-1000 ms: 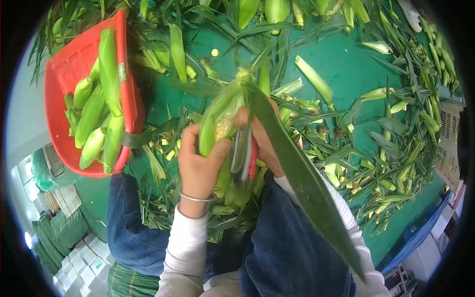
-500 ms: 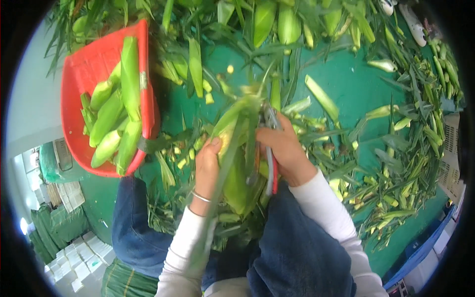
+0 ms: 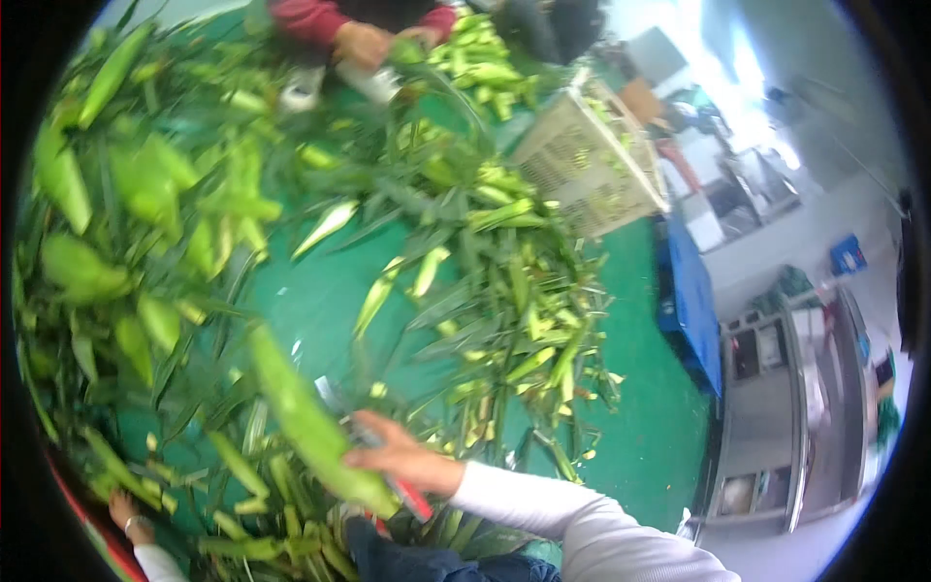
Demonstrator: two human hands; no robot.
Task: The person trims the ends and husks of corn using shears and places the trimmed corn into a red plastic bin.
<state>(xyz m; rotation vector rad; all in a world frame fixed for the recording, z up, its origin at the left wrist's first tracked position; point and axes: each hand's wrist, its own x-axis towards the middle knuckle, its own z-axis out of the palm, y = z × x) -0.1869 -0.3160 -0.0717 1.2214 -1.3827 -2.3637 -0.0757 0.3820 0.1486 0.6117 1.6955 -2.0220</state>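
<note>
My right hand (image 3: pixel 402 456) is closed round pruning shears (image 3: pixel 415 500), whose red handle sticks out below the palm. A long green corn ear in its husk (image 3: pixel 305 412) slants right beside these fingers and touches them. Blur hides whether they grip the ear too. Far to the lower left, my left hand (image 3: pixel 126 509) reaches down beside cut husks and leaves (image 3: pixel 126 475), close to the red basket's rim (image 3: pixel 92 524). Its fingers are small and smeared, so their hold is unclear.
Husked corn ears (image 3: pixel 145 184) and leaves heap on the left. Trimmings (image 3: pixel 524 320) spread over the green floor (image 3: pixel 640 320). A cream crate (image 3: pixel 592 155) and blue pallet (image 3: pixel 689 301) stand to the right. A co-worker's hands (image 3: pixel 373 44), with red sleeves, work at the top.
The view has swung right, bringing the crate and co-worker in. My hands have parted: the left went off toward the basket, while the right keeps the shears.
</note>
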